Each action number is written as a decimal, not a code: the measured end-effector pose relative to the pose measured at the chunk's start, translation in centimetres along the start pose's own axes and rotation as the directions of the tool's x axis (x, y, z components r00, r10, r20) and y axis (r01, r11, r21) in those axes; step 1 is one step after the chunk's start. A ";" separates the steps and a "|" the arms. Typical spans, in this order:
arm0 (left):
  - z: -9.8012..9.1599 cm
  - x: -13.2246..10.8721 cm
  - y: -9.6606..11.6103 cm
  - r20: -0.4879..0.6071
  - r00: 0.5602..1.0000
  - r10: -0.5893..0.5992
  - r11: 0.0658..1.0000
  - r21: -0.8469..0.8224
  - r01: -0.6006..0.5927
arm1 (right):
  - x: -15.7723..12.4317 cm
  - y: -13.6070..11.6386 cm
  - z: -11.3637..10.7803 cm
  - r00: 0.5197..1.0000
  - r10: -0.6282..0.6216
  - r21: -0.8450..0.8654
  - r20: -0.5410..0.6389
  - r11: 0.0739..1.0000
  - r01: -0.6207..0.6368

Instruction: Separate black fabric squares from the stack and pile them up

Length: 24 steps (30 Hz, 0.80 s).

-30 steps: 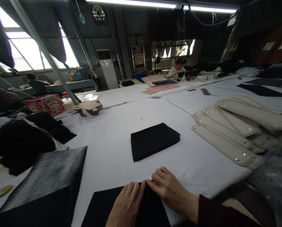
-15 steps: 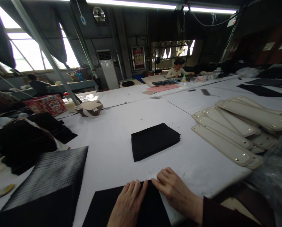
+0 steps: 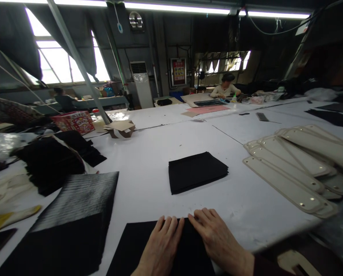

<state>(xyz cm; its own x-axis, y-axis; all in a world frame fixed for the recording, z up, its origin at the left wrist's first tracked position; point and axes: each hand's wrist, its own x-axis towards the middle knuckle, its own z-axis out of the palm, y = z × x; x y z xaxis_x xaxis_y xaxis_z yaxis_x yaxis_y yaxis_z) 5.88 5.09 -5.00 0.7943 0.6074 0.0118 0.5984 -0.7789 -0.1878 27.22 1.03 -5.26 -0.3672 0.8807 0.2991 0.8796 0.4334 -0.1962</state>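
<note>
A black cloth sheet [image 3: 131, 245] lies at the near edge of the white table. On it rests my left hand [image 3: 164, 243], palm down, fingers side by side with the tips at the sheet's far edge. Close beside it, my right hand [image 3: 217, 237] has its index fingertip on the same edge and its other fingers curled. Whether either hand pinches the cloth cannot be made out. Beyond the hands sits a small stack of black cloth pieces [image 3: 197, 172]. To the left lies a larger black sheet with a grey ribbed part [image 3: 76, 199].
Pale straps with metal studs [image 3: 286, 184] are piled on the right of the white table [image 3: 142, 161]. A black cloth pile [image 3: 56, 157] and a cardboard box [image 3: 121, 130] are at the left. Two people sit at far tables, one at right [image 3: 225, 90].
The view has turned left, so the table's contents appear farther right. My right hand has shifted slightly, its fingers still near my left hand at the sheet's edge.
</note>
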 end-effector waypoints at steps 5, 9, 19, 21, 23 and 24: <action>0.4 -4.3 -3.2 0.049 0.993 -0.108 0.994 0.014 0.108 | -0.6 0.6 0.3 1.000 -0.015 -0.037 -0.011 0.999 0.014; 0.4 -8.4 -6.3 0.130 0.959 -0.252 0.967 0.076 0.244 | -0.6 0.7 0.6 0.999 -0.028 -0.044 -0.038 0.999 0.026; -2.9 -7.1 -9.6 0.218 0.824 -0.522 0.753 -0.336 0.566 | 1.6 -0.3 -0.8 0.983 0.170 0.144 0.062 0.974 -0.177; -2.6 -6.8 -9.6 0.241 0.828 -0.506 0.716 -0.418 0.559 | 2.0 -0.5 -1.0 0.971 0.193 0.145 0.142 0.966 -0.213; -2.1 -6.8 -9.5 0.248 0.846 -0.473 0.682 -0.505 0.529 | 2.1 -0.5 -0.8 0.948 0.221 0.138 0.230 0.956 -0.257; -2.0 -6.8 -9.4 0.253 0.851 -0.460 0.656 -0.549 0.518 | 2.0 -0.4 -0.7 0.932 0.242 0.139 0.268 0.948 -0.286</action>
<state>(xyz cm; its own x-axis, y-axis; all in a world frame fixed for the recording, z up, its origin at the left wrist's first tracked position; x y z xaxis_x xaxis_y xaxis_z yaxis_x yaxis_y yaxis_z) -4.89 7.96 -1.38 0.3746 0.9145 -0.1525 0.8615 -0.2825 0.4220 26.36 2.53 -3.97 -0.2105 0.9774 -0.0190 0.8968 0.1853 -0.4017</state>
